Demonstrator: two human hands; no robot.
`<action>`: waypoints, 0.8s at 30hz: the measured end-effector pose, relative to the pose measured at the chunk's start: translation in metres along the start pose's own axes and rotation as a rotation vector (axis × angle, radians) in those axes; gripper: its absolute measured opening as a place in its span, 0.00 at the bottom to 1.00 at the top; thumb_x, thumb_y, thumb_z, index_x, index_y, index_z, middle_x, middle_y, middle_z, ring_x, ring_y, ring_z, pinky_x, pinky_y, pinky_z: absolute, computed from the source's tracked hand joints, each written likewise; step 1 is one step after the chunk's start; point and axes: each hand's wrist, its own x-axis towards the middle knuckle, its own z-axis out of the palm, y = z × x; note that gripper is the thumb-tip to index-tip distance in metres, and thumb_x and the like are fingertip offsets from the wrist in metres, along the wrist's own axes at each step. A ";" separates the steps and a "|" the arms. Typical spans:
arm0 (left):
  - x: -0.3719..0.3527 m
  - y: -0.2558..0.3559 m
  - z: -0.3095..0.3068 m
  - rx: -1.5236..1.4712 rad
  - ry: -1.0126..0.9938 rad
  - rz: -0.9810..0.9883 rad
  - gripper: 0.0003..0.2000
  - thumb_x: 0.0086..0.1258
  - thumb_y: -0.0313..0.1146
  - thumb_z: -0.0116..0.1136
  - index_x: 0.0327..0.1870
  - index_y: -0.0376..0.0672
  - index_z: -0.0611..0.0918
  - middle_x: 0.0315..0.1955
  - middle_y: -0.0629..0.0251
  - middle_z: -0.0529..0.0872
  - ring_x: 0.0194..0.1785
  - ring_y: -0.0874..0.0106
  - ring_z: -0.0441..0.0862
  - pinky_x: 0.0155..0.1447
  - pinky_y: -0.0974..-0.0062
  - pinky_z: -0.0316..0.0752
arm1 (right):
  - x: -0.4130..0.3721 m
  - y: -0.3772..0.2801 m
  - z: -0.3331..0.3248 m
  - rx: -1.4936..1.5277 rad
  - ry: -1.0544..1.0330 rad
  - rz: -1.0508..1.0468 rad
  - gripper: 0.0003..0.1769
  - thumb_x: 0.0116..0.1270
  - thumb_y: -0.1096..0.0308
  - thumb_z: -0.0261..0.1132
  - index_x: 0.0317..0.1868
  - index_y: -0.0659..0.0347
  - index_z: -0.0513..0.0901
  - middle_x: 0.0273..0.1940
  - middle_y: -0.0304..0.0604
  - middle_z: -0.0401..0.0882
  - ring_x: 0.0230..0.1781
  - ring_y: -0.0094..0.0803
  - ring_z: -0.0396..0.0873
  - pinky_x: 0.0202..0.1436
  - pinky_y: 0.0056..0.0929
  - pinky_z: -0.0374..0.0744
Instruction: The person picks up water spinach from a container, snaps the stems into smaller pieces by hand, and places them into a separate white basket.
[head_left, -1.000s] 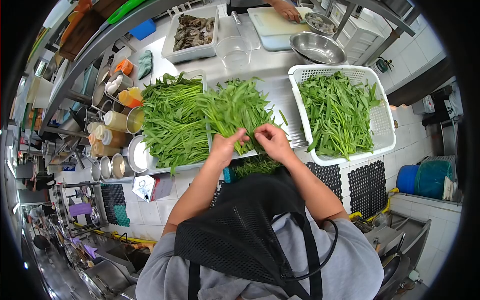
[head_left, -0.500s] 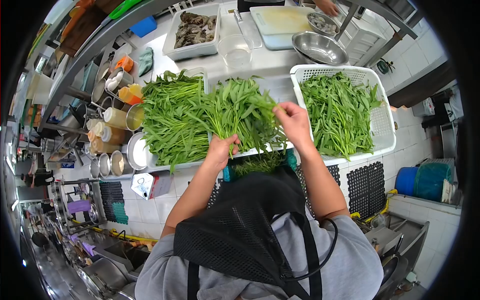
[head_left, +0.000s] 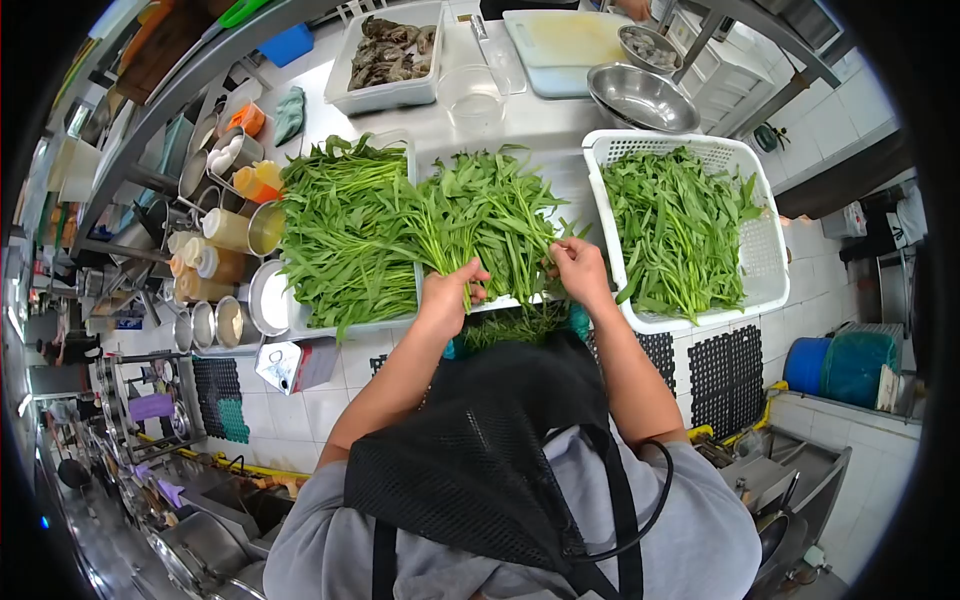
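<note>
My left hand (head_left: 450, 298) is closed around the stem ends of a bunch of water spinach (head_left: 490, 205), whose leaves fan away from me over the counter. At the bunch's right side, my right hand (head_left: 580, 270) pinches a leafy piece between thumb and fingertips. To the left, a pile of the same greens (head_left: 345, 240) fills a pale tray, its rim partly hidden by leaves. On the right stands a white perforated basket (head_left: 765, 255) holding more water spinach (head_left: 680, 235). Below my hands, loose greens (head_left: 515, 325) lie in a container against my apron.
Behind the greens are a tub of shrimp (head_left: 392, 50), a clear bowl (head_left: 472, 98), a cutting board (head_left: 565, 40) and a steel bowl (head_left: 642, 97). Sauce bottles (head_left: 225, 230) and small pots line the left side. Another person's hand (head_left: 635, 8) shows at the top.
My right hand has come down and slightly toward me, and the leaves it held up now lie lower. My left hand keeps its grip on the stems, slightly higher.
</note>
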 end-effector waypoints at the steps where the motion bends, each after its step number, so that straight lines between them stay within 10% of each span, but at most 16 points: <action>1: 0.000 0.000 0.000 -0.067 -0.013 -0.075 0.08 0.67 0.33 0.61 0.38 0.37 0.79 0.27 0.61 0.83 0.26 0.72 0.77 0.29 0.73 0.70 | -0.001 -0.004 -0.002 0.069 -0.039 0.061 0.18 0.62 0.66 0.62 0.48 0.70 0.79 0.29 0.53 0.83 0.28 0.46 0.82 0.37 0.39 0.78; 5: 0.004 -0.001 -0.003 -0.080 -0.053 -0.129 0.09 0.67 0.34 0.62 0.37 0.38 0.79 0.28 0.62 0.83 0.28 0.72 0.78 0.32 0.72 0.69 | -0.018 -0.012 -0.003 -0.258 0.033 -0.047 0.24 0.61 0.67 0.62 0.56 0.69 0.73 0.39 0.57 0.81 0.39 0.48 0.80 0.47 0.41 0.77; 8: 0.000 -0.005 -0.002 -0.036 -0.118 0.023 0.09 0.67 0.35 0.62 0.36 0.37 0.80 0.28 0.63 0.83 0.31 0.71 0.79 0.34 0.72 0.70 | -0.022 -0.013 0.007 -0.549 0.339 -0.527 0.21 0.58 0.67 0.64 0.51 0.65 0.75 0.47 0.55 0.73 0.52 0.53 0.68 0.56 0.45 0.69; 12: -0.002 -0.007 0.002 0.055 -0.110 0.199 0.10 0.67 0.36 0.63 0.38 0.37 0.80 0.28 0.64 0.82 0.33 0.71 0.80 0.37 0.73 0.71 | -0.032 -0.032 0.012 -0.586 0.108 -0.462 0.12 0.58 0.62 0.67 0.31 0.64 0.79 0.36 0.51 0.77 0.42 0.49 0.73 0.46 0.45 0.71; 17: -0.002 -0.006 0.001 0.059 -0.116 0.215 0.11 0.67 0.37 0.62 0.38 0.37 0.80 0.28 0.65 0.82 0.33 0.72 0.80 0.38 0.73 0.70 | -0.031 -0.024 0.024 -0.667 -0.012 -0.533 0.14 0.57 0.60 0.69 0.29 0.64 0.80 0.33 0.50 0.78 0.37 0.44 0.75 0.41 0.42 0.72; 19: -0.005 -0.006 0.001 0.033 -0.111 0.182 0.11 0.67 0.37 0.62 0.37 0.37 0.80 0.27 0.65 0.82 0.32 0.72 0.79 0.37 0.73 0.70 | -0.027 -0.032 0.020 -0.203 -0.205 -0.053 0.13 0.62 0.62 0.68 0.28 0.64 0.78 0.34 0.46 0.79 0.32 0.35 0.77 0.34 0.35 0.74; 24: -0.011 -0.007 0.003 -0.002 -0.073 0.152 0.10 0.67 0.37 0.63 0.37 0.38 0.80 0.27 0.65 0.81 0.31 0.72 0.78 0.36 0.73 0.70 | -0.030 -0.057 0.000 1.044 -0.394 0.168 0.02 0.69 0.70 0.61 0.39 0.59 0.76 0.33 0.39 0.81 0.28 0.23 0.77 0.32 0.22 0.77</action>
